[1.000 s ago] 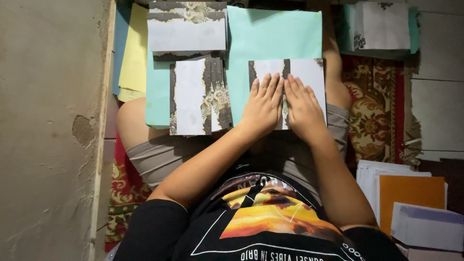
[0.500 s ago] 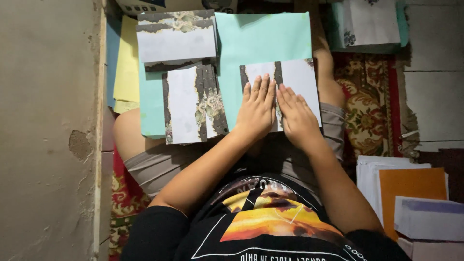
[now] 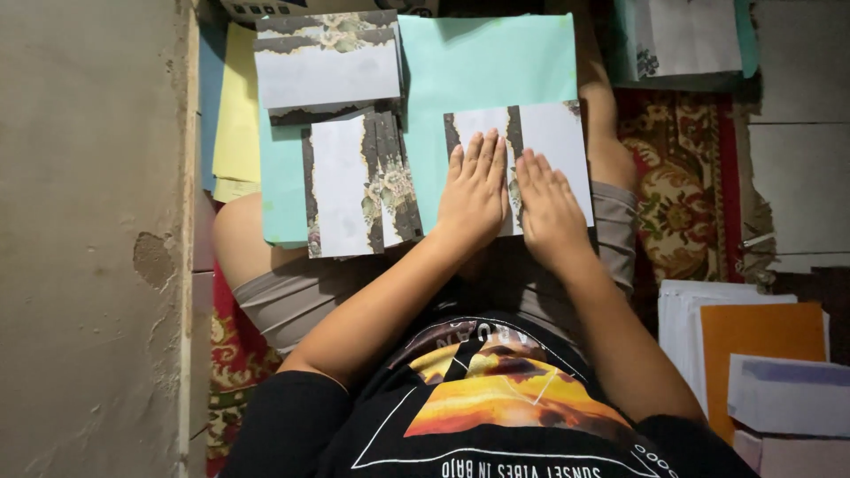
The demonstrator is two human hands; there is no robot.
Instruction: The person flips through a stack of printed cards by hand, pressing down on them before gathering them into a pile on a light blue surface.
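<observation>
A white card with dark floral edges (image 3: 558, 142) lies on a teal sheet (image 3: 496, 62) across my lap. My left hand (image 3: 474, 195) and my right hand (image 3: 549, 208) rest flat on this card, side by side, palms down with the fingers stretched out. Neither hand grips anything. The hands hide the card's lower middle part. A second floral-edged card (image 3: 354, 186) lies left of my left hand, and a third (image 3: 323, 71) sits above it.
Yellow (image 3: 235, 115) and blue (image 3: 211, 88) sheets stick out at the left beside a plaster wall (image 3: 88, 239). At the right are white sheets, an orange sheet (image 3: 761, 341) and a pale envelope (image 3: 788, 394). A teal sheet with a white card (image 3: 682, 40) lies top right on a patterned rug (image 3: 682, 204).
Both hands stay pressed flat on the card and have slid slightly toward me. The view has shifted a little; the papers have not moved.
</observation>
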